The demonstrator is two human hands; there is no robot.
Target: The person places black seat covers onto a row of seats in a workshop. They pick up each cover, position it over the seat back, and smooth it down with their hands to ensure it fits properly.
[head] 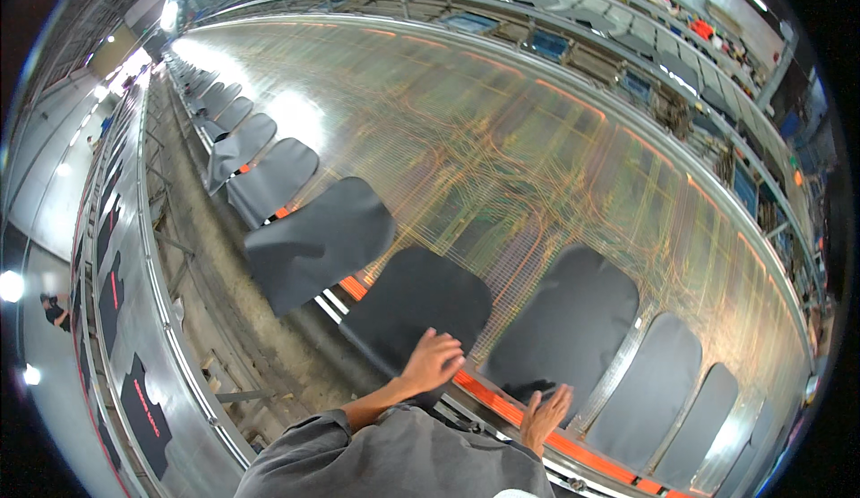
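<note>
My left hand (pixel 433 361) rests flat, palm down, near the lower edge of a dark rounded panel (pixel 420 296) that hangs over the table's near edge. My right hand (pixel 545 417), fingers apart, is at the lower edge of the neighbouring black panel (pixel 568 316), which lies on the long table (pixel 463 189). Neither hand grips anything. To the left, a grey panel (pixel 322 236) lies with its surface rippled and its lower part past the edge. More such panels (pixel 645 390) lie to the right.
An orange strip and metal rail (pixel 497 400) run along the near edge. Across a narrow aisle at left stands another long table bearing dark cut pieces (pixel 144 411) with red print. A person (pixel 57 311) is at the far left. Racks and rails (pixel 551 41) run behind the table.
</note>
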